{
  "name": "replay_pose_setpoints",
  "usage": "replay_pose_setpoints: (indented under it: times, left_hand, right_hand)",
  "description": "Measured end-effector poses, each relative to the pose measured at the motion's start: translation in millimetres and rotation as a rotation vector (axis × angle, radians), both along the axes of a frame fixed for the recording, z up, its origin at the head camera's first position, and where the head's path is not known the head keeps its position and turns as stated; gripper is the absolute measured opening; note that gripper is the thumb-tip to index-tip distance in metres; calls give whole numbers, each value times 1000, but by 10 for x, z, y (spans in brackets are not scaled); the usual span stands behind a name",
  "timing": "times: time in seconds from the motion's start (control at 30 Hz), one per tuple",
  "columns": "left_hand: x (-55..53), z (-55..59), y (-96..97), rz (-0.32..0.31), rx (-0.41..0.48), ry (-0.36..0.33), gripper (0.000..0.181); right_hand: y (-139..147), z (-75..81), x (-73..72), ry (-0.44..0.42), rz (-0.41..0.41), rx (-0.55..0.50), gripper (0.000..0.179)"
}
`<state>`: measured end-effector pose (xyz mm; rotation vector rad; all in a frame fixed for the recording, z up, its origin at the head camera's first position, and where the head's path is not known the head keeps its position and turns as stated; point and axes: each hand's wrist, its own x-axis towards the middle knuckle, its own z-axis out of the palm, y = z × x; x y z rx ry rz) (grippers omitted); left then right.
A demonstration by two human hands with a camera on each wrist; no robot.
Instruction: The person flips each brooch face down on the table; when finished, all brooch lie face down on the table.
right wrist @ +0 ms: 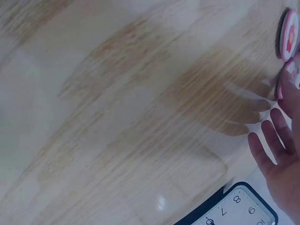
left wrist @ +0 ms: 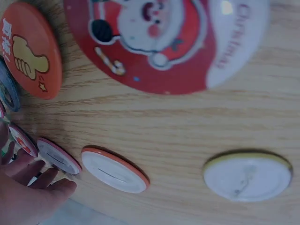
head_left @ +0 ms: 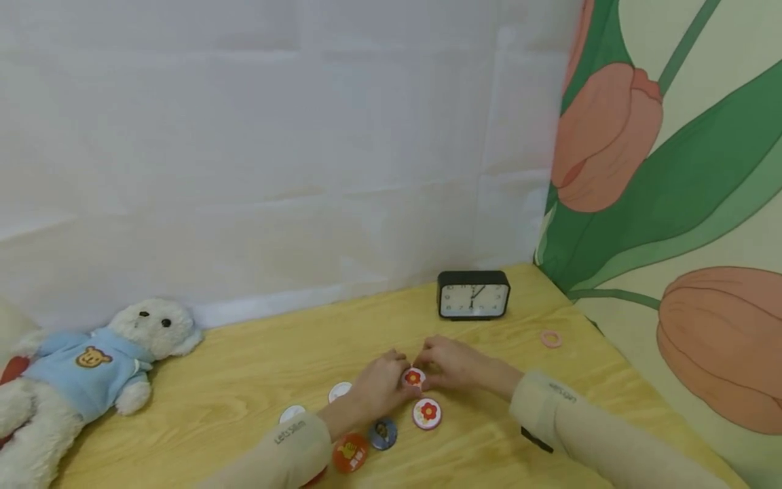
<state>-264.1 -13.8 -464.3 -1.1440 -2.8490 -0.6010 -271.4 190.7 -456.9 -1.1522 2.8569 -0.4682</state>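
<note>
A round badge (head_left: 413, 377) with a red flower on white sits between my two hands, just above the table. My left hand (head_left: 383, 382) grips its left edge with thumb and fingers. From the other side my right hand (head_left: 455, 363) pinches its right edge; its other fingers stretch away in the right wrist view. A second flower badge (head_left: 427, 413) lies just nearer to me. Beside it are a blue badge (head_left: 383, 433) with a portrait and an orange badge (head_left: 350, 453) with a thumbs-up. A red Christmas badge (left wrist: 159, 70) shows large in the left wrist view.
Badges lie white back up in a row: one near the hand (left wrist: 58, 157), an orange-rimmed badge (left wrist: 115, 171) and a yellow-rimmed badge (left wrist: 247, 176). A black clock (head_left: 473, 296) stands behind, a pink ring (head_left: 551, 339) right of it. A plush toy (head_left: 91, 373) lies at left.
</note>
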Motion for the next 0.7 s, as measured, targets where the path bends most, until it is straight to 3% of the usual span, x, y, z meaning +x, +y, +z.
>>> replay_pose_setpoints:
  times: [0.2, 0.3, 0.37, 0.57, 0.7]
  left_hand:
    - [-36, 7, -36, -44, 14, 52, 39]
    - [-43, 4, -45, -55, 19, 44, 36]
    - [-48, -2, -50, -46, 22, 41, 36]
    - [13, -25, -62, -24, -25, 117, 39]
    - [53, -41, -62, -20, -55, 130, 42]
  right_hand:
    - [68, -2, -7, 60, 2, 5, 29]
    - [79, -11, -11, 70, 5, -3, 30]
    - [71, -7, -13, 64, 7, -8, 31]
    - [12, -37, 10, 61, 32, -23, 43]
    - [-32, -69, 34, 119, 48, -6, 44]
